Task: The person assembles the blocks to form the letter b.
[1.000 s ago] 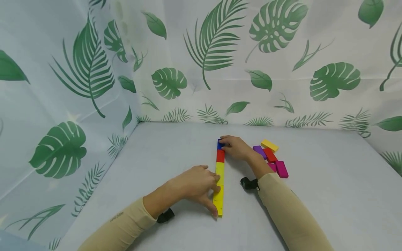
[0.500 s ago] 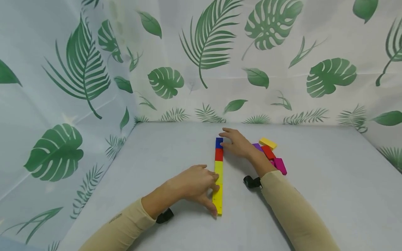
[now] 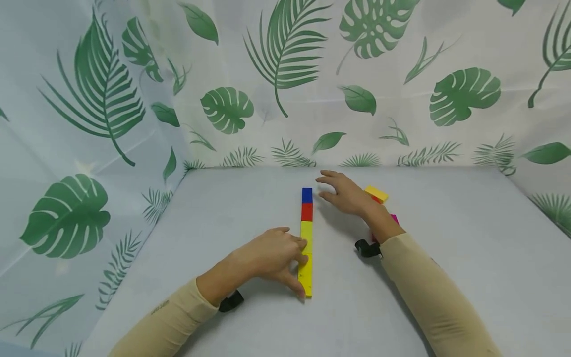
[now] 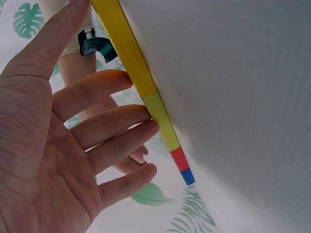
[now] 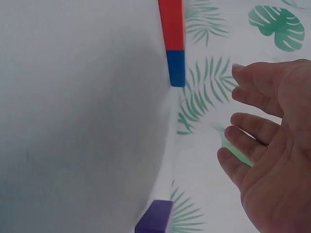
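Observation:
A straight row of blocks runs away from me in the head view: a blue block [image 3: 307, 195], a red block [image 3: 307, 212], a lighter yellow block [image 3: 308, 229] and a deeper yellow block [image 3: 306, 275]. Ends meet, with no gap that I can see. My left hand [image 3: 269, 255] touches the left side of the two yellow blocks with extended fingers, its thumb by the near end. My right hand [image 3: 350, 196] hovers right of the blue block, fingers spread and holding nothing. The right wrist view shows it apart from the blue block [image 5: 176, 69].
Loose blocks lie behind the right forearm, mostly covered by it: a yellow block [image 3: 376, 193] and a magenta block [image 3: 394, 218] show. A purple block [image 5: 154, 218] appears in the right wrist view. Leaf-printed cloth [image 3: 223, 148] walls the white table [image 3: 214, 208] at back and left.
My right hand has let go of the blue block and drawn away to the right, its fingers opening. The left hand stays on the yellow blocks. The head view has shifted slightly.

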A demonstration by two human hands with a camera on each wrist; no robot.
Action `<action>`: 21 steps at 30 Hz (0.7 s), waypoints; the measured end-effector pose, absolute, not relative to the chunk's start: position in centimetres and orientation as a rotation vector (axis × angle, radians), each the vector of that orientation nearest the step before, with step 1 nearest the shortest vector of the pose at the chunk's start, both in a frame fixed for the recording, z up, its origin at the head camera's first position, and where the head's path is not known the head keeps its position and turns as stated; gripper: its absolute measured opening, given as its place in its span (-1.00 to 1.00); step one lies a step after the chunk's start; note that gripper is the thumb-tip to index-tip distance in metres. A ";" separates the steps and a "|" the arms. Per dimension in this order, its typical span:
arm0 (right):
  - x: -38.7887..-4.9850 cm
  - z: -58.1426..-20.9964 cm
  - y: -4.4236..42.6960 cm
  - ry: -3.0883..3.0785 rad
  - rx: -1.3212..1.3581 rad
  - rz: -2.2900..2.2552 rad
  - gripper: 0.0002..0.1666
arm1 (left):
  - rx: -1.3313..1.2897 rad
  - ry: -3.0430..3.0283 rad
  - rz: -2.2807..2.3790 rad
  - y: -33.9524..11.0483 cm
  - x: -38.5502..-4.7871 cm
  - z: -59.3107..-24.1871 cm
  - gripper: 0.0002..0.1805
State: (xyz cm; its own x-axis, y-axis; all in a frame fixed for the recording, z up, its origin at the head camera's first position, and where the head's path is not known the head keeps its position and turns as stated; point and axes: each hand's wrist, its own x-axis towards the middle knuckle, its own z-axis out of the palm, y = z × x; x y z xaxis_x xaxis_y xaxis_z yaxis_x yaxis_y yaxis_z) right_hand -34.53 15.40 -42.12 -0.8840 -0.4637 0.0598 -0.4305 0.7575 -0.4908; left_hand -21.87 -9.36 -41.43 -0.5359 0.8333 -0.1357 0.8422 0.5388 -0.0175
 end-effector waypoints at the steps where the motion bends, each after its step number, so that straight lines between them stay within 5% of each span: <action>1: -34.6 -42.0 15.5 2.882 -0.732 -0.776 -0.40 | 1.447 2.660 -0.116 -9.3 -21.9 -41.4 -0.11; 21: -33.2 -41.3 21.3 2.916 -0.692 -0.723 -0.38 | 1.475 2.681 -0.139 -9.3 -22.1 -41.4 -0.10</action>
